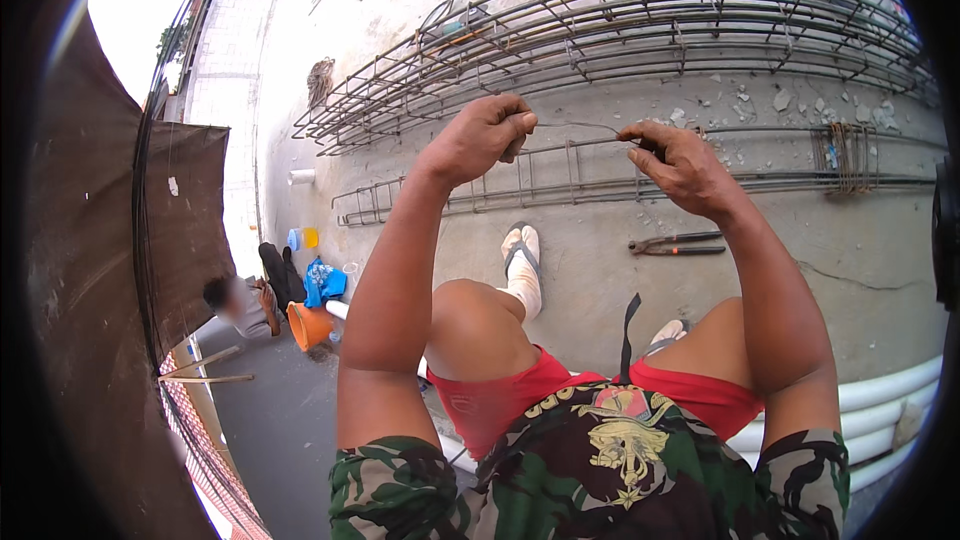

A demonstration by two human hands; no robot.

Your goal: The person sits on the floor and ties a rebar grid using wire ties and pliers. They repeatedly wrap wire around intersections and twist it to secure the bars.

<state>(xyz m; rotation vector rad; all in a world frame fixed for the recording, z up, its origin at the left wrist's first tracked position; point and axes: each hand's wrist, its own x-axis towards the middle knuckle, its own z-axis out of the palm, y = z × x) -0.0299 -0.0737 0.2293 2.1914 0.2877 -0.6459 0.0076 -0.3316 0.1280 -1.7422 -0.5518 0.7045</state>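
Observation:
A thin tie wire (574,124) runs between my two hands. One end is pinched in the closed fingers of my left hand (487,133), and the other lies between the thumb and fingertips of my right hand (679,165). Just beyond my hands lies a narrow rebar cage (523,202) on the concrete floor, with stirrups along it. Coils of wire (851,157) are looped round its bars at the right. End-cutting nippers (676,244) with dark handles rest on the floor below my right hand.
Larger rebar cages (600,37) lie across the far side. A wire bundle (320,82) and a white pipe piece (301,177) are at the left. A person (255,307) sits beside an orange bucket (310,325). White pipes (862,420) lie behind my legs; concrete rubble (782,99) is scattered ahead.

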